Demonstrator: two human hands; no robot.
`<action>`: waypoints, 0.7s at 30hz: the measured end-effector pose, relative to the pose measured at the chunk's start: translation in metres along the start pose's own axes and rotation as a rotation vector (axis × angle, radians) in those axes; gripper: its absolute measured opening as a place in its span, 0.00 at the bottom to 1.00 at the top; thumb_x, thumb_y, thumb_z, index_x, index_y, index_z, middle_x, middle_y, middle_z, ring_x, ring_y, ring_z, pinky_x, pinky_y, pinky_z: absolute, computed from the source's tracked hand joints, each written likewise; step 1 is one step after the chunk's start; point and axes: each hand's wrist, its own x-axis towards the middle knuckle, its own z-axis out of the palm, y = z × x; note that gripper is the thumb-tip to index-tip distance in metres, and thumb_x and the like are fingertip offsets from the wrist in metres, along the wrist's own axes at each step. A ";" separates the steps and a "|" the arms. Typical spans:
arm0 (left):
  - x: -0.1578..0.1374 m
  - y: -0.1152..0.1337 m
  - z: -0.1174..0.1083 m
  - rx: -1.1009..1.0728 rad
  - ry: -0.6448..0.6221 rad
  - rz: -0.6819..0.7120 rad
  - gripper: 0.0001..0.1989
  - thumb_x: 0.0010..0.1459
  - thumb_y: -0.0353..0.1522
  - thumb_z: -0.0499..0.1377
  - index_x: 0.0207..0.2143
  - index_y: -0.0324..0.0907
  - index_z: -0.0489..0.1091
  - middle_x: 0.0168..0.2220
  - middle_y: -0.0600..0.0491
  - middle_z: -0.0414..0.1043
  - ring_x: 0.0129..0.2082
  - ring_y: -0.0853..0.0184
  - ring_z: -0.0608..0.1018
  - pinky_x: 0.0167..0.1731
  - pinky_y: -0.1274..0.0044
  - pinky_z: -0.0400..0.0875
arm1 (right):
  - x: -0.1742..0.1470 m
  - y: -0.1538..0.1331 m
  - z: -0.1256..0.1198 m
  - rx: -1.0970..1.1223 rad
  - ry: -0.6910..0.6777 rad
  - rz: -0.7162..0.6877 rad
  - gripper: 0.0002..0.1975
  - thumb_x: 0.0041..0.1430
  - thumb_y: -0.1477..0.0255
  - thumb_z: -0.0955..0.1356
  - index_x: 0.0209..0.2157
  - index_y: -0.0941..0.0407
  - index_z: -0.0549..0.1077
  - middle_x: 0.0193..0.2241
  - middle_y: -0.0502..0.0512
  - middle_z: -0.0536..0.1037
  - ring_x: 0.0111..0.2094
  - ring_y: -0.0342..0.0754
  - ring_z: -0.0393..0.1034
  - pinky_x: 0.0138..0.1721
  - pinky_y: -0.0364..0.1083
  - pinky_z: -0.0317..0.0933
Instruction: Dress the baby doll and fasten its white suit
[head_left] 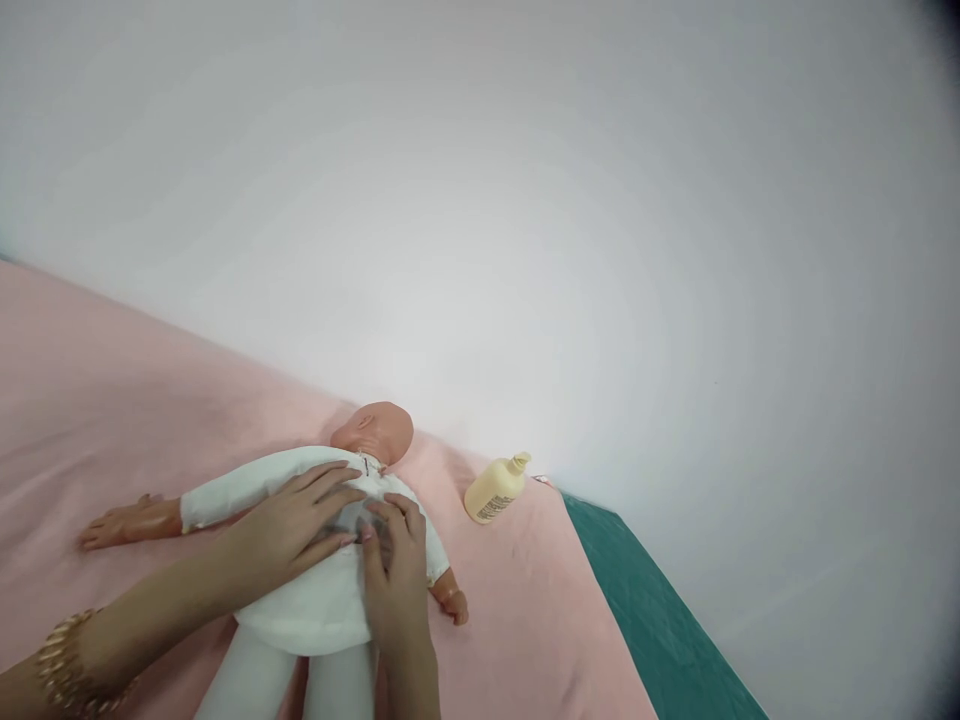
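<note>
A baby doll [300, 620] with a white cloth body lies stretched out, its bald head [382, 430] turned away. My left hand [292, 525] rests flat on the doll's upper torso, fingers extended. Beside it, my right hand [397, 560] lies on the torso too, fingers slightly bent and spread, the thumb close to my left fingertips. Between the two hands shows a greyish patch [351, 517] on the white cloth; what it is I cannot tell. The hands cover part of the torso.
A pale yellow pump bottle [495, 490] stands right of the doll. Under everything lies a pink sheet [525, 620], with a green surface [637, 590] past its right edge. A white wall [480, 200] rises behind.
</note>
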 end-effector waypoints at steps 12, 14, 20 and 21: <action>-0.007 -0.012 0.017 0.041 -0.027 -0.071 0.26 0.65 0.46 0.51 0.58 0.40 0.66 0.59 0.47 0.67 0.59 0.55 0.67 0.58 0.64 0.63 | 0.009 0.010 0.004 -0.057 -0.073 -0.045 0.16 0.66 0.69 0.62 0.53 0.55 0.70 0.52 0.57 0.72 0.55 0.51 0.63 0.58 0.52 0.56; -0.006 -0.011 0.015 0.033 -0.030 -0.078 0.26 0.65 0.46 0.51 0.58 0.40 0.66 0.58 0.46 0.67 0.59 0.55 0.67 0.58 0.63 0.63 | 0.009 0.010 0.004 -0.058 -0.078 -0.055 0.16 0.66 0.69 0.62 0.53 0.55 0.70 0.52 0.57 0.72 0.55 0.51 0.62 0.58 0.52 0.56; -0.004 -0.007 0.013 0.020 0.009 -0.090 0.27 0.64 0.47 0.50 0.58 0.39 0.66 0.59 0.44 0.66 0.58 0.53 0.68 0.57 0.62 0.64 | 0.007 0.009 0.005 -0.068 -0.085 -0.070 0.19 0.67 0.68 0.61 0.58 0.54 0.67 0.57 0.57 0.68 0.59 0.51 0.58 0.60 0.54 0.53; -0.004 -0.008 0.013 0.022 0.010 -0.095 0.27 0.65 0.47 0.50 0.58 0.39 0.66 0.59 0.44 0.66 0.58 0.53 0.68 0.57 0.62 0.64 | 0.008 0.009 0.005 -0.071 -0.091 -0.066 0.19 0.67 0.68 0.61 0.58 0.54 0.67 0.57 0.57 0.69 0.59 0.51 0.58 0.60 0.54 0.53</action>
